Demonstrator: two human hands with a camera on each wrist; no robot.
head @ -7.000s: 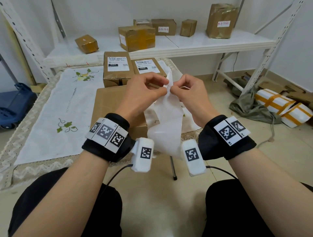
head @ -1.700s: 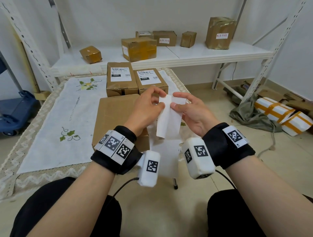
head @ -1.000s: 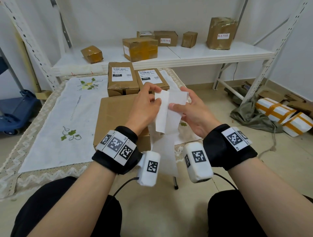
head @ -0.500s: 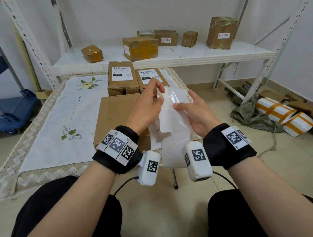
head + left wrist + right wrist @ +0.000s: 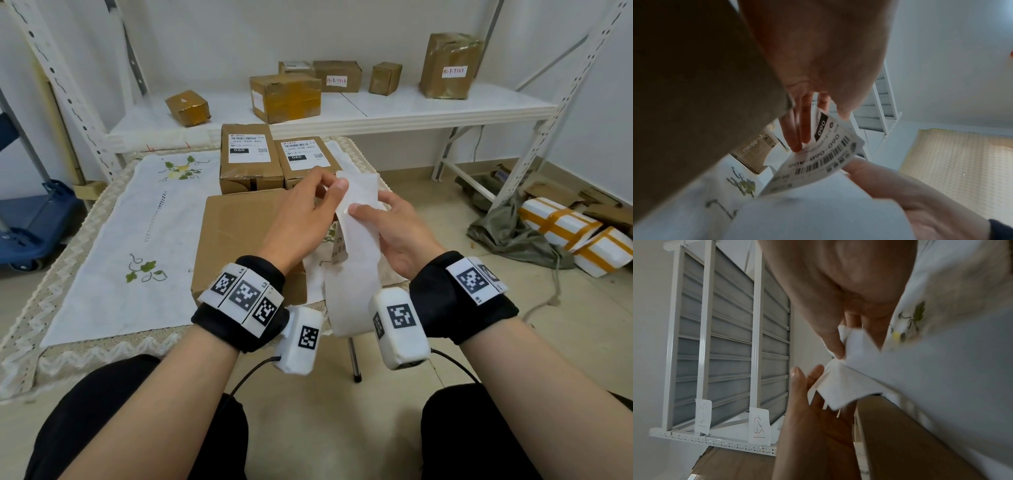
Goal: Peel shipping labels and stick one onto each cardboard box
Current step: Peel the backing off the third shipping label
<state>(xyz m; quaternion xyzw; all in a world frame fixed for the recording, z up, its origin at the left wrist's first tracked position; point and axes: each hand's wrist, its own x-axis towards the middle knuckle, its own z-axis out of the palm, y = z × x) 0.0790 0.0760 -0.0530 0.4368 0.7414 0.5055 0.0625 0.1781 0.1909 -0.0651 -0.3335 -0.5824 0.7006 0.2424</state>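
Head view, label: a white printed shipping label (image 5: 356, 192) is being held up in the air between both hands, above the near right edge of the table, its blank side facing the camera.
Left wrist view, label face: the printed side (image 5: 824, 155) is showing a barcode, "060-06B-A05" and a black "060" block.
Backing: a long white strip of backing paper (image 5: 352, 284) is hanging down from the label between the wrists.
Left hand: the left hand (image 5: 301, 219) is pinching the label's upper left edge between thumb and fingers.
Right hand: the right hand (image 5: 394, 229) is pinching the strip, thumb on the near face and fingers behind.
Unlabelled box: a large plain brown cardboard box (image 5: 239, 233) is lying on the table just left of the hands.
Labelled boxes: two brown cardboard boxes (image 5: 250, 154) with white labels are standing side by side beyond it.
Table: an embroidered white cloth (image 5: 137, 222) is covering it.
Shelf: a white metal shelf (image 5: 411, 106) behind is carrying more taped brown parcels (image 5: 286, 97).
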